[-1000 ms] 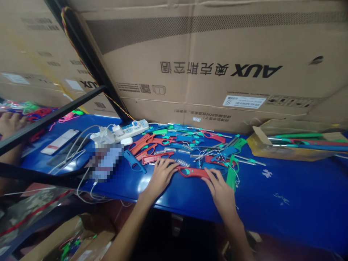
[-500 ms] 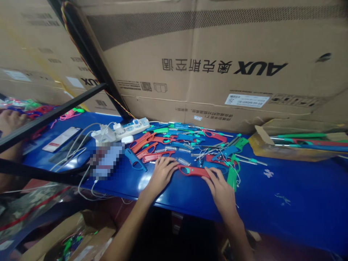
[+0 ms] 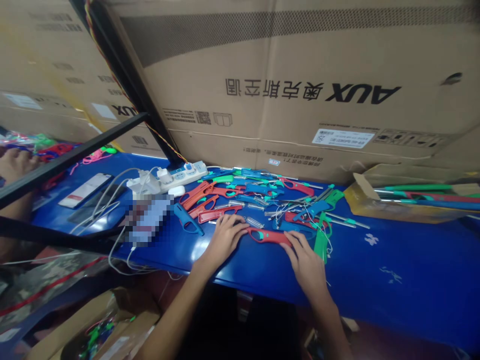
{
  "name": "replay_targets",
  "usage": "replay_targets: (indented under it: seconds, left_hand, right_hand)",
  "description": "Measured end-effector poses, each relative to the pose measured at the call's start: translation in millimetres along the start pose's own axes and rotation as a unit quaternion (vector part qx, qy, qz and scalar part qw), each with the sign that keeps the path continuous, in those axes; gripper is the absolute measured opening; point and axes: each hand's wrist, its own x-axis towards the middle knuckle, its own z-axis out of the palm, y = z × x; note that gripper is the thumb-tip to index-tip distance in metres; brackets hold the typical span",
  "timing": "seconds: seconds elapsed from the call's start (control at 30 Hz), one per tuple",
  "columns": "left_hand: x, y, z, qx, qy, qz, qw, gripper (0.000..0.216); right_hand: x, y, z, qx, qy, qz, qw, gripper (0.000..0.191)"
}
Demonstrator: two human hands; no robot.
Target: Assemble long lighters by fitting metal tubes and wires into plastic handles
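A red plastic handle shell (image 3: pixel 268 236) lies flat on the blue table (image 3: pixel 393 280) between my hands. My left hand (image 3: pixel 224 241) rests on the table with its fingers stretched out, the fingertips touching the shell's left end. My right hand (image 3: pixel 308 264) lies flat too, its fingers reaching the shell's right end. Behind them sits a loose pile of red, blue and green handle shells (image 3: pixel 258 197) with small metal tubes and thin wires mixed in.
A white power strip (image 3: pixel 176 177) with plugged chargers and white cables lies at the back left, beside a phone (image 3: pixel 84 190). Large cardboard boxes (image 3: pixel 300 85) wall off the back. An open carton of long lighters (image 3: pixel 420 197) sits right. Another person's hand (image 3: pixel 15 162) shows far left.
Both hands stay on the red shell almost unmoved; the view has shifted slightly, so everything sits a little higher and to the right.
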Motion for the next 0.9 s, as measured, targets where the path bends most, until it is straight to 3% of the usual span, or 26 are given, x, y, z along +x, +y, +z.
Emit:
replay_targets:
  seconds: [0.33,0.5,0.6,0.77,0.9]
  left_hand:
    - [10,4,-8,0.074,-0.043,0.032,0.996,0.015]
    - [9,0,-3,0.094,-0.034,0.063,0.993,0.015]
    - [8,0,-4,0.095,-0.025,0.083,0.992,0.015]
    - [7,2,-25,0.079,-0.038,0.151,0.985,0.016]
    - [4,5,-48,0.055,-0.086,0.214,0.971,0.021]
  right_hand:
    - [-1,-6,-2,-0.012,0.008,0.004,1.000,0.047]
    - [-3,-8,4,-0.054,0.033,-0.041,0.997,0.046]
    - [-4,-10,1,-0.042,0.012,-0.044,0.998,0.045]
    - [-17,-20,-24,0.101,-0.101,0.033,0.989,0.049]
    - [-33,-36,-48,0.324,-0.202,0.150,0.912,0.039]
